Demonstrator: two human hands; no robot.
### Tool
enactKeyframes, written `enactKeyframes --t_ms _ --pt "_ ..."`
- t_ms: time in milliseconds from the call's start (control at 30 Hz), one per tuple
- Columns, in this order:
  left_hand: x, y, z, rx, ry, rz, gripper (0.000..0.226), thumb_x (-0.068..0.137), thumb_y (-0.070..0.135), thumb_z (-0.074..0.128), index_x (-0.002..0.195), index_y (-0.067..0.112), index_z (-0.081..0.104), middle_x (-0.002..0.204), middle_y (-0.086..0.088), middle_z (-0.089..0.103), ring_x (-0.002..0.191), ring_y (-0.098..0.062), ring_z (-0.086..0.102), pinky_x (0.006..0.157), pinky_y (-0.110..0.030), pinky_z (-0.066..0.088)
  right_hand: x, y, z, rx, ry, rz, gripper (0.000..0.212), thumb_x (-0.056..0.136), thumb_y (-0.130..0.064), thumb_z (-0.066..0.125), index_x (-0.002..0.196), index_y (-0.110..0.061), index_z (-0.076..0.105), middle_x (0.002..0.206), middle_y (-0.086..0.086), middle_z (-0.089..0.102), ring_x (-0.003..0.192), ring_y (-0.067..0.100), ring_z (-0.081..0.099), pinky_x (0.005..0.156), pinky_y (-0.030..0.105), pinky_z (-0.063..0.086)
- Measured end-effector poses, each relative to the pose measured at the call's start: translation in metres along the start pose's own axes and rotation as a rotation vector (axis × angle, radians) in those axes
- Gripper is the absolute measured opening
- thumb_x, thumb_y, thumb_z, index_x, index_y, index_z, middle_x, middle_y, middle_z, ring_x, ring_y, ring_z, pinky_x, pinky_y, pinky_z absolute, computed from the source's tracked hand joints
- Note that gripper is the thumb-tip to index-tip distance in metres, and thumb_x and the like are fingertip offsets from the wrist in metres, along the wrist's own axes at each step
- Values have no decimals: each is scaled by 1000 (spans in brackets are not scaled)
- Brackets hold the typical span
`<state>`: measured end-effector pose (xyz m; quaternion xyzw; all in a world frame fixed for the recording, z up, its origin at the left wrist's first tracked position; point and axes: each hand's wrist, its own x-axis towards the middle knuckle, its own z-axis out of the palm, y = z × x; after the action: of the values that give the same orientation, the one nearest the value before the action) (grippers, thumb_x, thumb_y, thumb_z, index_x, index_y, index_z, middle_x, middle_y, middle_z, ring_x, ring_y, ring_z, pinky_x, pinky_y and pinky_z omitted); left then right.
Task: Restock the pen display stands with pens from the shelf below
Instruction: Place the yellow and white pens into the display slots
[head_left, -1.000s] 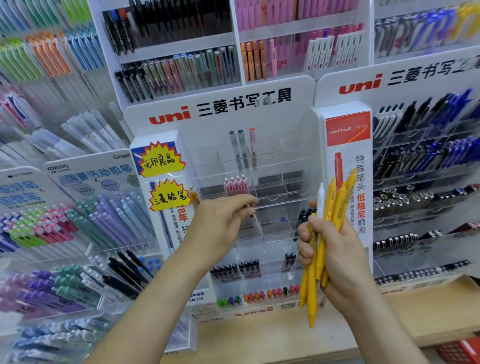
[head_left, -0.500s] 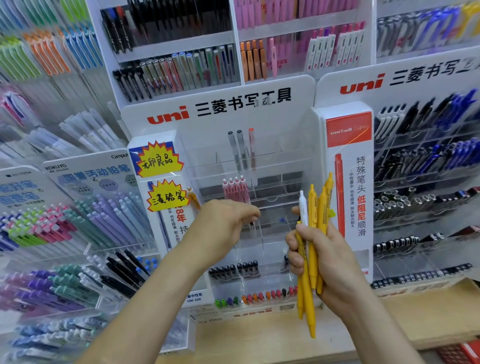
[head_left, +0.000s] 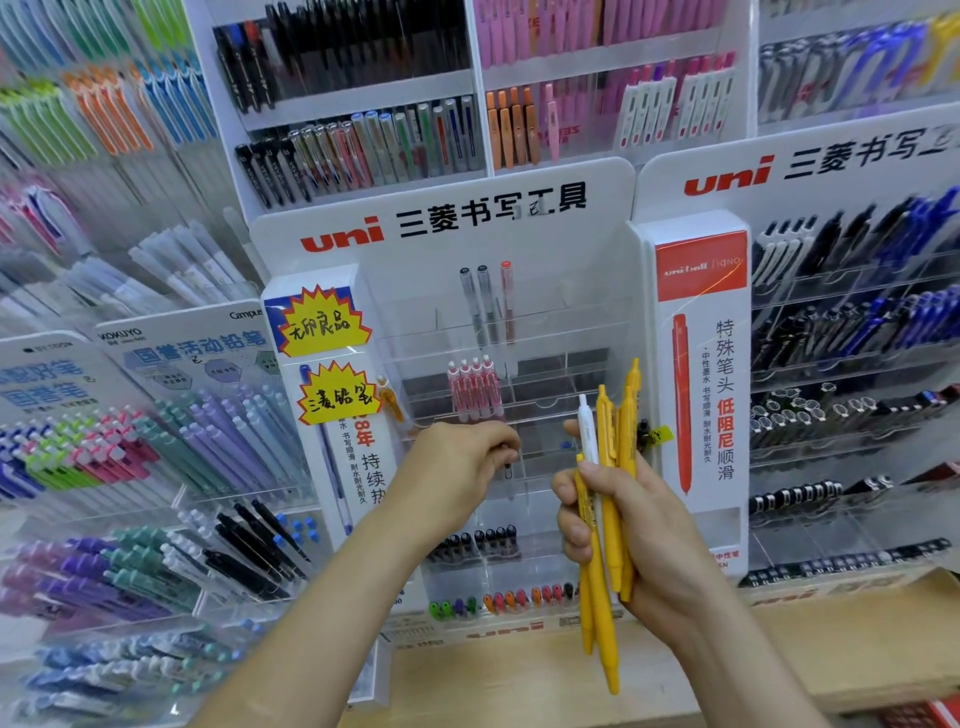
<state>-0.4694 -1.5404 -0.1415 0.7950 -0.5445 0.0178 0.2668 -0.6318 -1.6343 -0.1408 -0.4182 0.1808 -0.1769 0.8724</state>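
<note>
Header: display stand (head_left: 571, 249) reads "uni 三菱书写工具"; its red side panel (head_left: 698, 270) reads "uni-ball signo" and "特殊笔头 低阻尼顺滑"
Stickers: upper yellow sticker (head_left: 322, 325) handwritten "无印良品"; lower yellow sticker (head_left: 337, 396) handwritten "三菱铅笔"
Neighbour: left board (head_left: 192, 353) marked "KOKUYO" and "Campus"
Stock count: three upright pens (head_left: 485, 301) in the top tier, two grey and one red; four pink pens (head_left: 475, 389) one tier below
Right hand (head_left: 649, 530): closed round an upright bunch in front of the stand; at least four yellow pens (head_left: 605, 623) and one white pen (head_left: 588, 431)
Left hand (head_left: 457, 467): fingers curled, pinching the top of a clear pen (head_left: 510, 480) at a middle tier
</note>
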Motion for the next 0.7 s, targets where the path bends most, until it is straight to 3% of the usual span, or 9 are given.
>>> enactKeyframes --t_ms 133,200,300,400,533,700 --pt "-9 17 -3 53 229 21 17 90 31 62 95 18 72 80 5 71 71 -10 64 64 -23 50 -2 -1 0 -23 -72 6 45 88 -20 66 126 -7 49 75 10 58 51 17 50 45 25 42" --pt "-14 40 -11 -221 302 -109 21 93 37 60 85 23 73 70 8 67 64 -8 58 57 -20 45 -3 -1 1 -33 -105 9 39 83 -23 65 116 -9 51 73 9 58 50 16 51 44 25 43" --pt "-7 65 -20 -687 99 -380 26 82 48 61 81 26 73 66 9 66 57 -4 57 52 -21 44 -3 -1 5 -74 -171 21 22 83 -25 66 105 -21 60 73 10 58 49 17 51 44 25 43" --pt "-3 69 -24 -929 -14 -472 25 83 37 68 78 14 72 63 0 65 48 -19 55 48 -28 47 -4 0 9 -87 -204 44 31 85 -24 64 115 -26 62 74 12 58 50 20 51 45 27 44" --pt "-3 61 -22 -1017 93 -546 27 92 33 57 85 11 71 78 -6 72 71 -16 65 67 -30 57 -3 -3 9 -3 -211 85 34 84 -21 63 117 -25 63 77 16 59 50 21 51 44 26 43" --pt "3 62 -27 -1198 301 -584 28 102 25 41 91 6 59 79 -11 72 74 -24 70 68 -34 60 -2 2 8 26 -195 116 29 84 -17 63 112 -19 61 79 18 58 48 19 49 41 23 40"
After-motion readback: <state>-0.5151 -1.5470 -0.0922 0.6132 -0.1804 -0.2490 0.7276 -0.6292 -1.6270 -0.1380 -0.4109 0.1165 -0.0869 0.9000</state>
